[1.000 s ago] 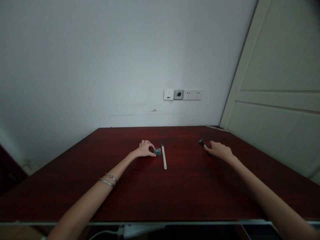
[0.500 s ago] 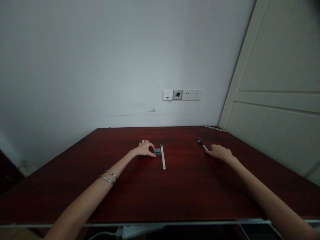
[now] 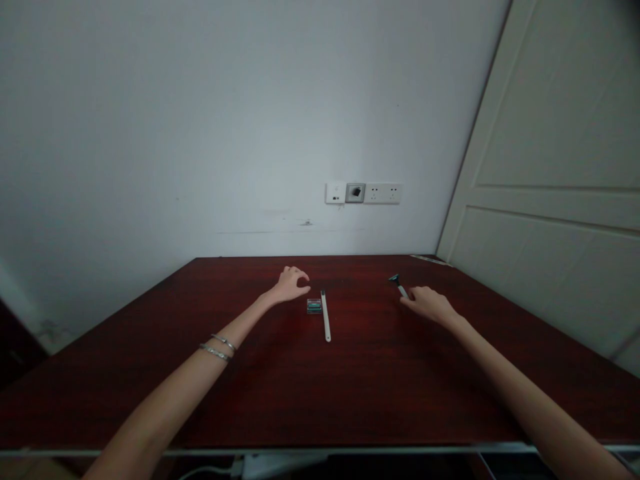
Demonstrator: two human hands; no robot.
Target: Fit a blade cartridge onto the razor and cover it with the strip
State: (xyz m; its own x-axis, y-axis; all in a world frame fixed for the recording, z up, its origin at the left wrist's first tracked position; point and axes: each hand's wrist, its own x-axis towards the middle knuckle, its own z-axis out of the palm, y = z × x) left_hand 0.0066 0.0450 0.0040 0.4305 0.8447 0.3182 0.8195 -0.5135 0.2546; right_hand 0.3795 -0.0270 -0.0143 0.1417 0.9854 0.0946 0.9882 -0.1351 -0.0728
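My left hand [image 3: 290, 285] hovers just above and behind a small clear box with teal contents [image 3: 314, 306]. Its fingers curl toward the thumb in a pinch, and I cannot make out what is between them. A thin white stick [image 3: 326, 317] lies right of the box, pointing toward me. My right hand [image 3: 426, 304] is closed round the pale handle of a razor [image 3: 398, 285], whose dark head points away to the back left. Both arms stretch over the dark red table [image 3: 350, 387]. Two silver bracelets [image 3: 217, 347] sit on my left wrist.
A white wall rises behind the table, with a row of sockets [image 3: 363, 193] on it. A pale panelled door [image 3: 555, 200] stands along the table's right side. A white cable and plug strip [image 3: 270, 463] show below the near edge.
My left hand has lifted off the small box and drawn back from it, fingers pinched. My right hand has closed on the razor handle and shifted it slightly left and up.
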